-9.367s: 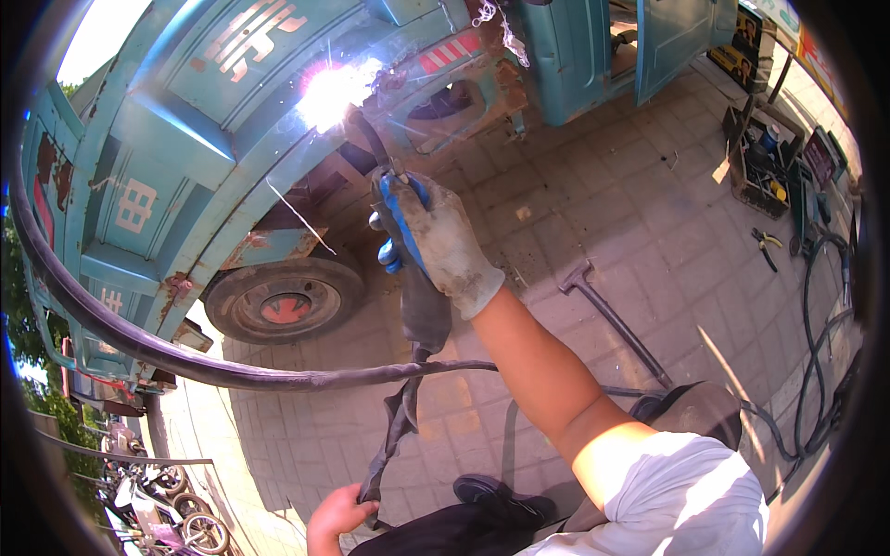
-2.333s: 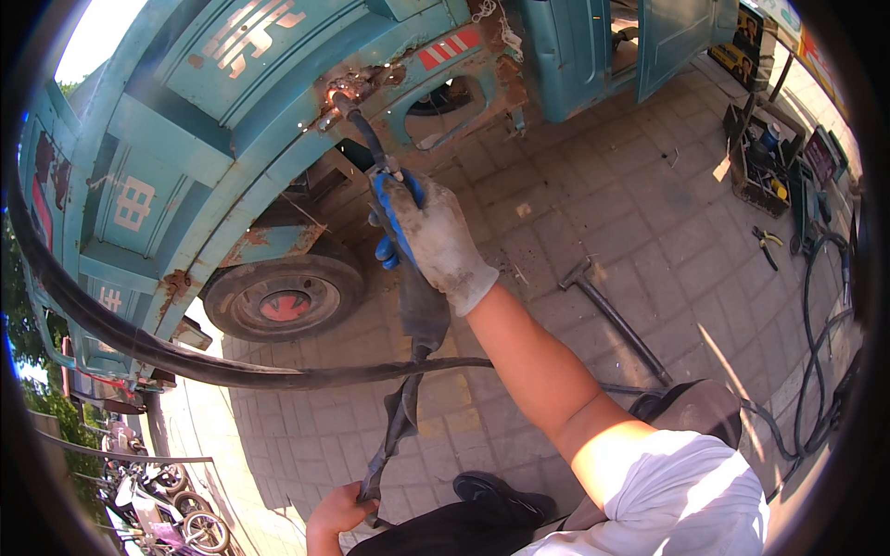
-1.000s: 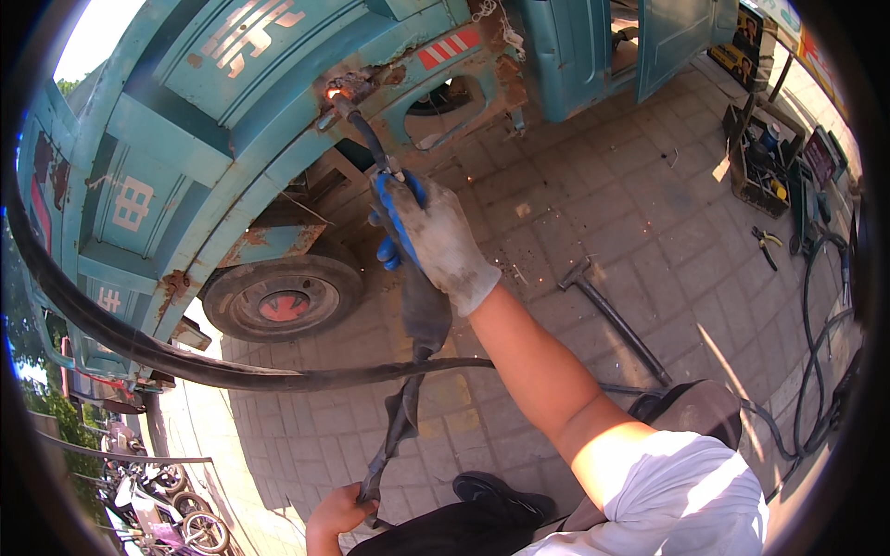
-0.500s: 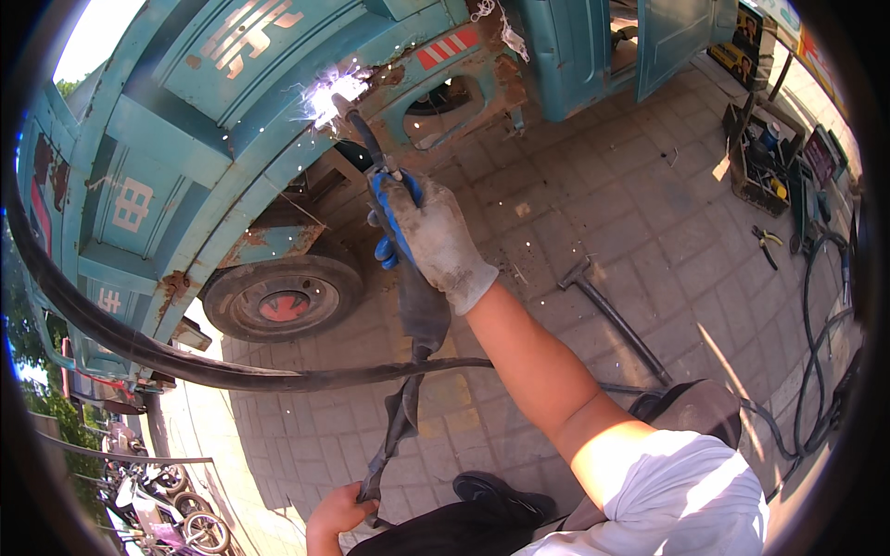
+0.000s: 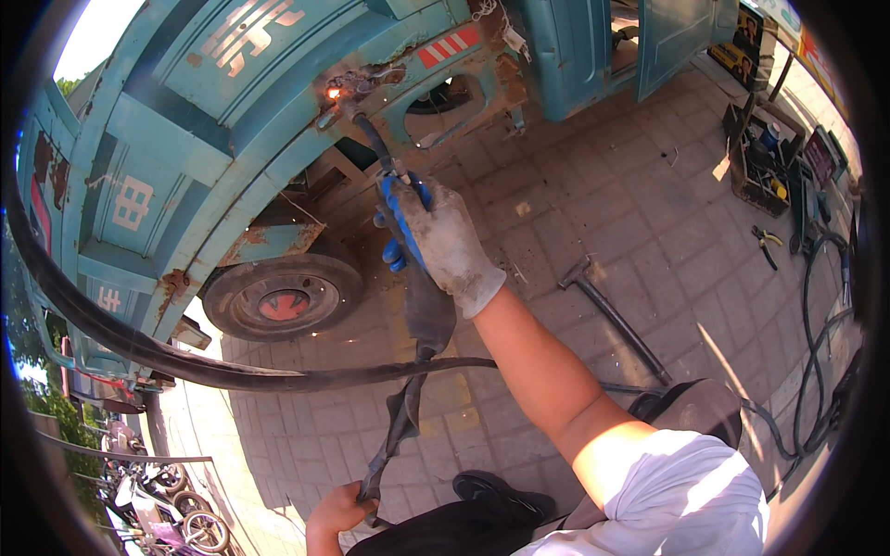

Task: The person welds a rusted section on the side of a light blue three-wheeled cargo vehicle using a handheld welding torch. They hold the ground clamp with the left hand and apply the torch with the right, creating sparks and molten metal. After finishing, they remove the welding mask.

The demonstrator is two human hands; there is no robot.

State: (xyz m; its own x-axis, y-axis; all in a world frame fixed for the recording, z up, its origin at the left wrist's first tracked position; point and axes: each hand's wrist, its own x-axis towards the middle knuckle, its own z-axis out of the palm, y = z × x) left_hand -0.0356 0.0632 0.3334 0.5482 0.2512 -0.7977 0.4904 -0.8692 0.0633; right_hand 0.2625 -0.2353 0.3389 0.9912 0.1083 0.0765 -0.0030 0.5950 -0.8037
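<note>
My right hand (image 5: 454, 243), in a grey-white glove with blue on the finger side, is closed around the handle of a welding torch (image 5: 373, 139). The torch's bent neck points up and left at a rusty lower edge of a teal truck body (image 5: 176, 130). Close by its tip, a small spot of metal (image 5: 334, 94) glows orange beside a rough, burnt seam. From the handle a black wrapped cable (image 5: 399, 422) hangs down to my bare left hand (image 5: 339, 508), whose fingers are curled round its lower part.
A thick black hose (image 5: 232, 372) arcs across the left and middle. The truck wheel (image 5: 283, 295) sits under the body. On the paving lie a hammer (image 5: 616, 320), pliers (image 5: 766, 245) and coiled cables (image 5: 811, 371), with a toolbox (image 5: 762, 162) at the right.
The bright white arc and flying sparks have gone, leaving an orange glow. My right hand and the torch have shifted slightly right and down. My left hand stays put.
</note>
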